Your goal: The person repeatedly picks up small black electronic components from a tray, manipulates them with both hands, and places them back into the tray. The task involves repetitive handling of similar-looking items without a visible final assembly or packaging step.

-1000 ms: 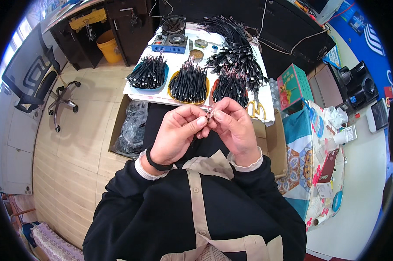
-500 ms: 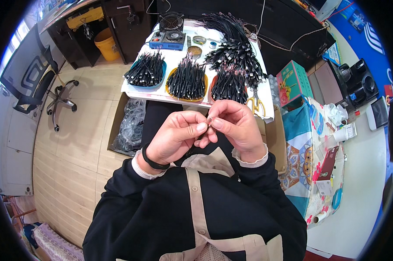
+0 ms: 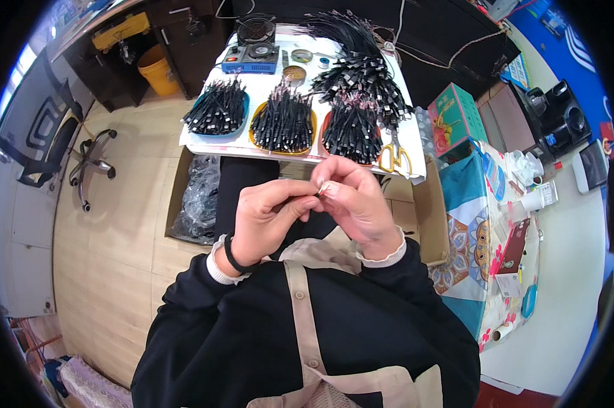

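Observation:
My left hand (image 3: 269,214) and my right hand (image 3: 358,204) meet in front of my chest, just short of the table's near edge. Both are closed, thumb against forefinger, on something small with a dark bit and a pale tip; the fingers hide most of it. Beyond them on the white table (image 3: 205,146) stand three trays packed with short black cables: a blue one (image 3: 215,134), a yellow one (image 3: 280,151) and a red one (image 3: 325,126). Pinkish wire ends stick up from the cables (image 3: 283,122). Yellow-handled scissors (image 3: 394,158) lie beside the red tray.
Behind the trays sit a blue soldering device (image 3: 252,60), a small fan (image 3: 256,28), round tins (image 3: 294,73) and a large cable heap (image 3: 361,75). A cardboard box (image 3: 429,224) is below the table. To the right, a cluttered side table (image 3: 484,326) has a patterned cloth; a chair (image 3: 42,129) stands left.
My head view has shifted slightly, so the table sits a little further left. The left fingers have straightened and turned more side-on, while the right thumb and forefinger stay pinched against them.

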